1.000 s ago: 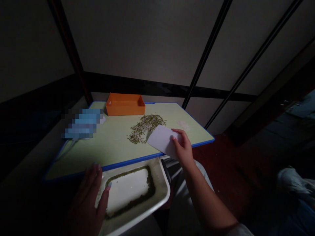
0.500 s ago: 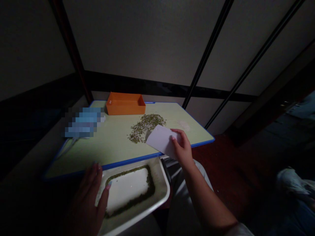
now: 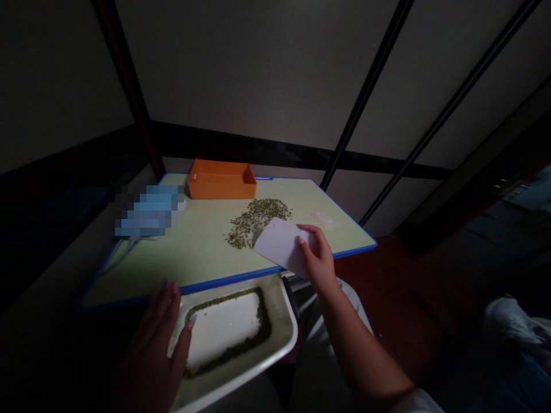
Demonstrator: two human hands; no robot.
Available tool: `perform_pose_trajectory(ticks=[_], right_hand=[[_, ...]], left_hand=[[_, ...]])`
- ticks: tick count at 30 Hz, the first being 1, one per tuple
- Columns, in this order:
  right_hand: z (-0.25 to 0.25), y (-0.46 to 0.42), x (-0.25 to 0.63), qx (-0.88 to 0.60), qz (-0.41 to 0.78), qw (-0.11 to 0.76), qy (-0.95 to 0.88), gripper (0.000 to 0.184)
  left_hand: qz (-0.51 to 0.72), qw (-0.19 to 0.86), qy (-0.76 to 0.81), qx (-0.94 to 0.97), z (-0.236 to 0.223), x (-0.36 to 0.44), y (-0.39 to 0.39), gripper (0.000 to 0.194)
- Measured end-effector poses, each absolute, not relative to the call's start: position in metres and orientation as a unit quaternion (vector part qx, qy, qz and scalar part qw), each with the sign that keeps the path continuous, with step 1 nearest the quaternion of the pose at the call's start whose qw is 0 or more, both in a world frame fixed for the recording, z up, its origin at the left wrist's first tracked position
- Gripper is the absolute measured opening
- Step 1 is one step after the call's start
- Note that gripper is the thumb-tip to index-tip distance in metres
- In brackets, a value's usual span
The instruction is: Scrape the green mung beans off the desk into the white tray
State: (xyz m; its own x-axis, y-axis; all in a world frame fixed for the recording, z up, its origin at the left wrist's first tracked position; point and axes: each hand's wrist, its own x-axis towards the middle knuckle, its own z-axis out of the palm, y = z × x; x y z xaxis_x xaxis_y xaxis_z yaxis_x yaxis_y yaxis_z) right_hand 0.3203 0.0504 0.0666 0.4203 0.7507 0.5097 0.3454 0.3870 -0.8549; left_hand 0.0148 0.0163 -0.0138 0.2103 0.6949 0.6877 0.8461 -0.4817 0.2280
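Note:
My right hand (image 3: 319, 258) pinches a flat white card (image 3: 278, 244) between thumb and fingers. The card tilts over the front part of the table, its left edge beside a scattered patch of small green-brown bits (image 3: 258, 221), perhaps seeds or dried herb. My left hand (image 3: 161, 344) is at the left end of a white tray (image 3: 282, 321), its thumb inside the wall and its other fingers along the outside. Similar dark green bits (image 3: 264, 327) line the edges of the tray's floor. The tray sits below the table's front edge, over my lap.
The pale green table (image 3: 193, 246) has a blue rim. An orange open box (image 3: 221, 186) stands at its back. At the left lies a blurred-out blue object (image 3: 150, 209) with a cord. A pale patch (image 3: 322, 218) marks the table's right side. Walls close in behind.
Almost nothing differs. The view has shifted very slightly, and the card in my right hand has moved a touch to the left. My left hand stays at the tray.

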Motion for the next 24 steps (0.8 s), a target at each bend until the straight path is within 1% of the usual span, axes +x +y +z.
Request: perform_pose_trajectory(ticks=[6,24], right_hand=[[0.0653,0.0512,0.3221,-0.538,0.142,0.66,-0.504,0.022],[0.0639,0.0492,0.3211,-0.535,0.14,0.659,-0.51,0.021]], left_hand=[[-0.379,0.114,-0.487,-0.779,-0.0132,0.0134,0.0173,0.066],[-0.37,0.091,-0.505,-0.775,-0.0141,0.0128,0.0149,0.068]])
